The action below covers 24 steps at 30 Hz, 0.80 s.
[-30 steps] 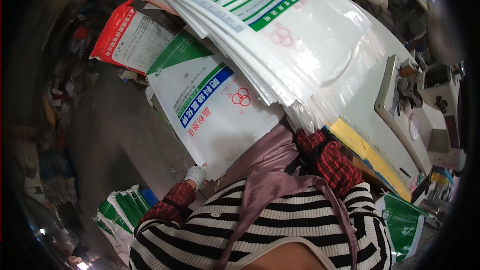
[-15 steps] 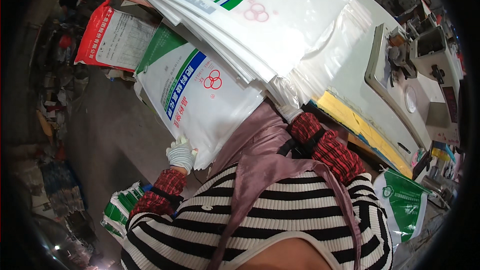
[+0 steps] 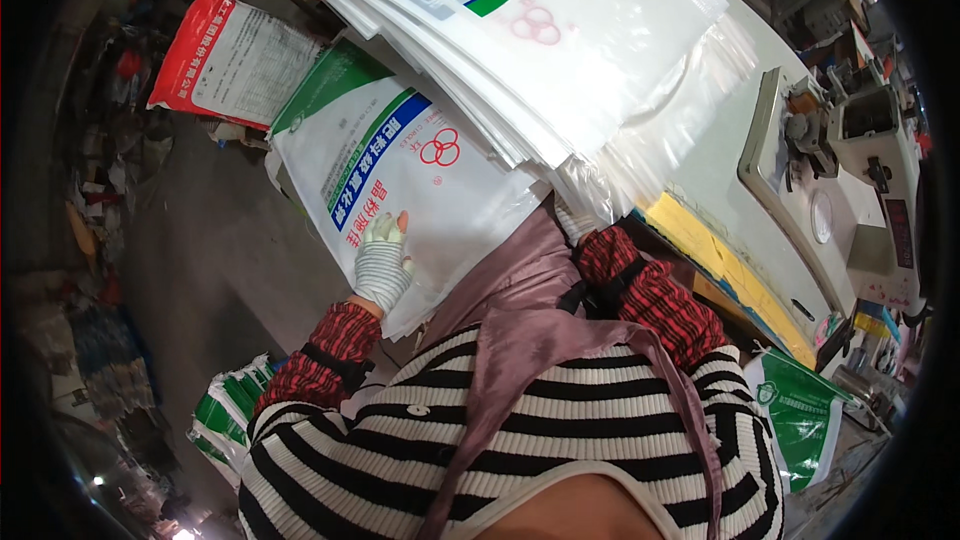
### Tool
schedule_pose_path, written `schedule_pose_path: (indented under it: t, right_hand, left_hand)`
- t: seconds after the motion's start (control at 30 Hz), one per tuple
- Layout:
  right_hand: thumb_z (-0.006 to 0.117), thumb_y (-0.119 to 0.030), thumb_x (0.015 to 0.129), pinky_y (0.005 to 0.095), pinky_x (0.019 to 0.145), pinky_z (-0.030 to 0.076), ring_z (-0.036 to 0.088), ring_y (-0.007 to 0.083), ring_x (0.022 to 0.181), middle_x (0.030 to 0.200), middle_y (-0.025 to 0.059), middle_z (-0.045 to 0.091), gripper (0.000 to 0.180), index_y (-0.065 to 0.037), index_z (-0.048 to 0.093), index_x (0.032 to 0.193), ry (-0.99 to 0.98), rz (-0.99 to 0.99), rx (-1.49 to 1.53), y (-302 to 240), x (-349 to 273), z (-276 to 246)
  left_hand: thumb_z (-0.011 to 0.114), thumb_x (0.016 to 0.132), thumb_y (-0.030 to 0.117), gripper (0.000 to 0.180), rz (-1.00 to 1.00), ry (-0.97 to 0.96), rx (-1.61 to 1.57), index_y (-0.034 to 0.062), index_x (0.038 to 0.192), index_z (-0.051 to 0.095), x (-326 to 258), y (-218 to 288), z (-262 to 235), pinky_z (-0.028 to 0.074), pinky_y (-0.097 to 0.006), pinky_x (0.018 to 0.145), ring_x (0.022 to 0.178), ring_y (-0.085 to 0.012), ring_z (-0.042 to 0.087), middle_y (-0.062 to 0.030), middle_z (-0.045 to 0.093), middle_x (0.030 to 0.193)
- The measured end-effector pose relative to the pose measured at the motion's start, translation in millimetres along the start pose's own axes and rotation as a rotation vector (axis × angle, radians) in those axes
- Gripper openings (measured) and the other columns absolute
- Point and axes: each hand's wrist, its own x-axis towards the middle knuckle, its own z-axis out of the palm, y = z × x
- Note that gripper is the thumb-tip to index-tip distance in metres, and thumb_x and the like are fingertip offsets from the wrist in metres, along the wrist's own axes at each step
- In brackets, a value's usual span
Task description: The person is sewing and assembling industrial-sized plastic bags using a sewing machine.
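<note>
My left hand [image 3: 383, 265], in a striped white glove with bare fingertips, lies on a white printed plastic sack [image 3: 465, 202]. Its fingers stretch forward over the sack's lower left part. The sack has a green corner, a blue band and red rings, and slopes down toward my lap. Beside it on the right, a thick stack of flat white sacks [image 3: 590, 70] overhangs the table edge. My right hand [image 3: 572, 221], gloved as well, is tucked beneath the near end of that stack. Its fingers are hidden, so what they touch cannot be seen.
A pale table [image 3: 705, 155] with a yellow strip [image 3: 735, 270] on its front edge stands at the right, carrying a sewing machine [image 3: 870, 155]. A red and white sack [image 3: 235, 65] lies at the far left. Green and white sacks [image 3: 228, 410] are at the lower left.
My left hand has moved forward and right, from the sack's lower left edge onto its face. My right hand stays by the stack, and the view has shifted slightly.
</note>
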Motion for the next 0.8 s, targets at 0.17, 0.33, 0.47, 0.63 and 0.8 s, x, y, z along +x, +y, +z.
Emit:
schedule_pose_path:
  t: [0.17,0.33,0.47,0.63,0.8]
  right_hand:
    - [0.047,-0.015,0.089,0.0373,0.103,0.038,0.046,0.0278,0.121,0.128,0.0162,0.049,0.042,-0.004,0.044,0.130,-0.103,-0.069,-0.134,9,8,-4]
    - [0.049,-0.019,0.086,0.0433,0.084,0.045,0.053,0.0316,0.101,0.103,0.0151,0.054,0.029,-0.009,0.052,0.113,0.362,-0.367,-0.158,14,8,-4]
    - [0.046,-0.011,0.090,0.0387,0.102,0.038,0.048,0.0284,0.118,0.128,0.0159,0.049,0.041,-0.005,0.043,0.131,-0.117,-0.239,-0.234,5,7,-9]
    - [0.046,-0.015,0.090,0.0401,0.096,0.041,0.051,0.0296,0.111,0.121,0.0156,0.053,0.038,-0.006,0.047,0.127,-0.095,-0.105,-0.066,-16,22,-9]
    - [0.047,-0.019,0.089,0.0416,0.091,0.043,0.054,0.0307,0.105,0.114,0.0153,0.056,0.035,-0.007,0.051,0.122,-0.129,-0.018,0.123,-27,34,-12]
  left_hand:
    - [0.065,0.064,0.008,0.074,0.055,-0.083,-0.038,0.0031,0.134,0.042,3,5,6,0.035,-0.048,0.102,0.121,-0.0400,0.040,-0.0223,0.046,0.128]
    - [0.065,0.063,0.008,0.072,0.062,-0.067,-0.065,0.0016,0.132,0.045,-2,14,10,0.036,-0.047,0.100,0.122,-0.0390,0.040,-0.0210,0.046,0.128]
    - [0.062,0.071,0.015,0.061,0.225,0.002,-0.073,0.0083,0.130,0.050,2,28,13,0.034,-0.046,0.099,0.125,-0.0353,0.039,-0.0181,0.047,0.130]
    - [0.060,0.078,0.025,0.046,0.385,-0.328,0.114,0.0162,0.123,0.057,23,41,26,0.035,-0.046,0.097,0.124,-0.0331,0.041,-0.0166,0.053,0.127]
    - [0.059,0.080,0.023,0.033,0.459,-0.259,0.100,0.0102,0.111,0.063,51,41,35,0.040,-0.043,0.095,0.111,-0.0364,0.052,-0.0197,0.059,0.115]
